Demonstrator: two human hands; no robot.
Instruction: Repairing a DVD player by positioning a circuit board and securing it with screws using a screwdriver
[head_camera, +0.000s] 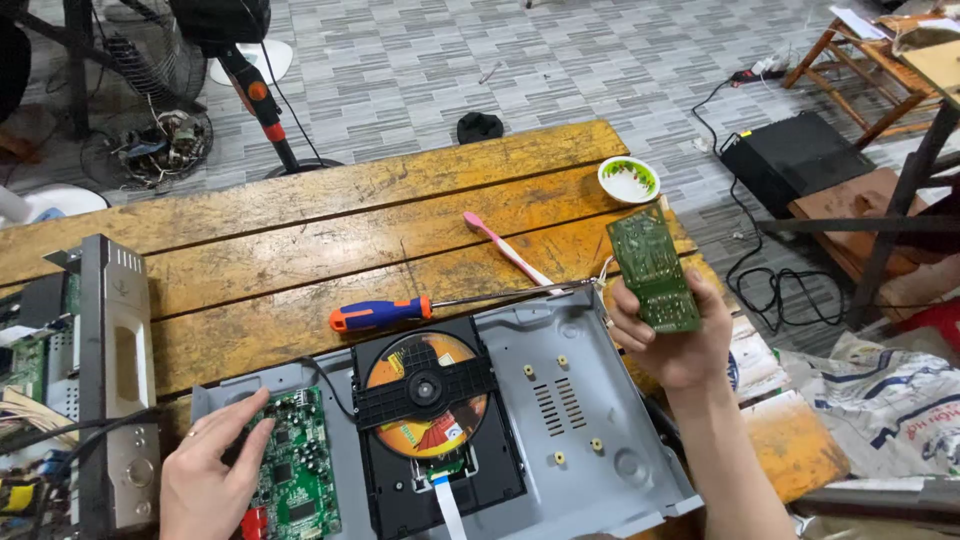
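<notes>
A small green circuit board (654, 268) is lifted clear of the open grey player chassis (570, 400), right hand (672, 335) fingers gripping its lower end; holding it by the edges looks wise. The left hand (208, 478) lies open on the main board (296, 476) at near left. Beyond, a screwdriver (385, 313) and pink toothbrush (506, 250) rest on the wooden surface (300, 230).

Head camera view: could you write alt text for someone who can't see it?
A person's right hand holds up a small green circuit board over an opened grey disc player on a worn wooden table. The left hand rests on a second green board inside the case, beside a disc tray; a screwdriver lies behind it.
</notes>
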